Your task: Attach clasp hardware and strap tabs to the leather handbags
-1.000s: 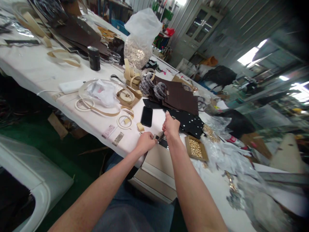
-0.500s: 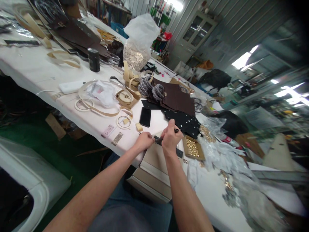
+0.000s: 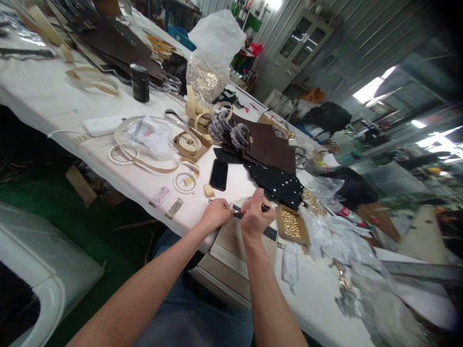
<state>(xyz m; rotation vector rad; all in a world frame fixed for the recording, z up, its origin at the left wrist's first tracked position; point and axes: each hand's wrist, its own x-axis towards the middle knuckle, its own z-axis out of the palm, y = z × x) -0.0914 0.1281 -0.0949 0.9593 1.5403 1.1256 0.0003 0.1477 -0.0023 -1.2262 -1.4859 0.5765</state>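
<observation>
A beige box-shaped bag (image 3: 227, 241) leans between my lap and the table edge, with dark patches (image 3: 269, 233) along its top. My left hand (image 3: 218, 213) is closed in a pinch at the bag's upper left corner. Closed in a fist over the bag's top, my right hand (image 3: 256, 217) grips a black-handled tool (image 3: 265, 208). The tool's dark front part points at my left fingertips; its tip is hidden. Right of the bag stands a small carton of gold-coloured metal pieces (image 3: 290, 224). A small metal fitting (image 3: 279, 246) lies by the bag's right edge.
Ahead lie a black phone (image 3: 219, 174), a studded black piece (image 3: 277, 183) and stacked dark brown pieces (image 3: 269, 144). Tape rolls (image 3: 184, 182), a black can (image 3: 139, 83) and a filled plastic bag (image 3: 206, 79) stand to the left and behind. Plastic wrapping (image 3: 336, 236) covers the right side.
My right hand has dropped slightly and tilted around the tool. My left hand has shifted a little to the right along the bag's corner. The camera view has moved slightly.
</observation>
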